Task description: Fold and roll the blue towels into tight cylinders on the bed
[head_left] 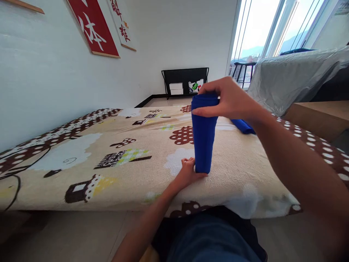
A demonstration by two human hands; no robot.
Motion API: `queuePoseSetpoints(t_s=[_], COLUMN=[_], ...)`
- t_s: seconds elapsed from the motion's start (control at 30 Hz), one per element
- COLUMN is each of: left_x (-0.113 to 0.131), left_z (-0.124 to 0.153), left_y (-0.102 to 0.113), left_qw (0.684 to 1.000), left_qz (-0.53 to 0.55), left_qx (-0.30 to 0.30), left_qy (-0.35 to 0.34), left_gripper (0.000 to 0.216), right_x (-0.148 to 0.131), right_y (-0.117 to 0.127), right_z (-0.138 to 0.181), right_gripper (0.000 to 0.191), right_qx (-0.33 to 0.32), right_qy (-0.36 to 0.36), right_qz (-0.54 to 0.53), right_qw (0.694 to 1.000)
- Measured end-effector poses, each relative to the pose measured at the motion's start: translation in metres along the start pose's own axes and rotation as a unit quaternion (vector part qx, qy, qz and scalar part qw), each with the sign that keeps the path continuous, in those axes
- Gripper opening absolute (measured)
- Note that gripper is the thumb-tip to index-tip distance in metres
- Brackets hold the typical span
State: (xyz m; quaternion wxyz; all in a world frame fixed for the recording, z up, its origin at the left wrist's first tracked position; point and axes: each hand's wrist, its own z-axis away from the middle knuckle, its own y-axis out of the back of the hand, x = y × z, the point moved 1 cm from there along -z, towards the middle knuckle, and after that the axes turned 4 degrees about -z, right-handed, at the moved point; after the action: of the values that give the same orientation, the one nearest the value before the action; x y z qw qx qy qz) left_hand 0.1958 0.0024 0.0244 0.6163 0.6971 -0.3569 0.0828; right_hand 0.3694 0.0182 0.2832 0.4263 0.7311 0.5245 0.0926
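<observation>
A folded blue cloth [203, 142] stands upright near the front edge of the bed [122, 182], held as a tall narrow column with its lower end resting on the patterned blanket [81, 156]. The right hand [231, 100] grips its top, fingers curled over the upper fold and thumb running along the near side, so the hand is closed firmly around the fabric. The left hand [188, 171] sits at the cloth's base, at about seven o'clock from it, fingers bent and pressed against the bottom edge where it meets the blanket; it touches the cloth, but whether it pinches the fabric I cannot tell. A second blue cloth [242, 126] lies flat on the bed at two o'clock from the upright one, partly hidden behind the right wrist. The blanket is cream with brown mushrooms, white clouds and small houses. Beyond the bed, at twelve o'clock, a black rack [185, 82] stands against the far wall, and red banners [94, 27] hang on the wall at ten o'clock. A grey-covered piece of furniture [294, 76] sits at two o'clock by the bright windows.
</observation>
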Motion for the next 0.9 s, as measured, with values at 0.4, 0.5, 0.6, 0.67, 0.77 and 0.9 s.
queuePoseSetpoints(t_s=[0.4,0.5,0.6,0.67,0.77,0.9], left_x=[0.020,0.018,0.015,0.014,0.013,0.017], left_z=[-0.064,-0.078,-0.089,-0.091,-0.094,-0.109], left_y=[-0.032,-0.025,-0.025,-0.029,-0.029,-0.021], left_qw=[0.988,0.992,0.993,0.990,0.990,0.988], left_qz=[0.005,0.000,0.015,0.029,0.035,0.060], left_qx=[-0.120,-0.085,-0.090,-0.112,-0.103,-0.107], left_qy=[-0.098,-0.095,-0.081,-0.083,-0.090,-0.097], left_gripper=[0.049,0.057,0.060,0.058,0.054,0.053], right_x=[0.046,0.049,0.055,0.062,0.071,0.079], right_y=[0.018,0.027,0.031,0.029,0.031,0.052], right_z=[0.010,0.013,0.015,0.016,0.014,0.002], right_gripper=[0.038,0.038,0.036,0.036,0.037,0.041], right_qx=[-0.011,0.022,0.022,0.013,0.016,0.023], right_qy=[-0.069,-0.085,-0.090,-0.086,-0.083,-0.085], right_qz=[0.105,0.108,0.107,0.107,0.100,0.116], right_qw=[0.992,0.990,0.990,0.990,0.991,0.989])
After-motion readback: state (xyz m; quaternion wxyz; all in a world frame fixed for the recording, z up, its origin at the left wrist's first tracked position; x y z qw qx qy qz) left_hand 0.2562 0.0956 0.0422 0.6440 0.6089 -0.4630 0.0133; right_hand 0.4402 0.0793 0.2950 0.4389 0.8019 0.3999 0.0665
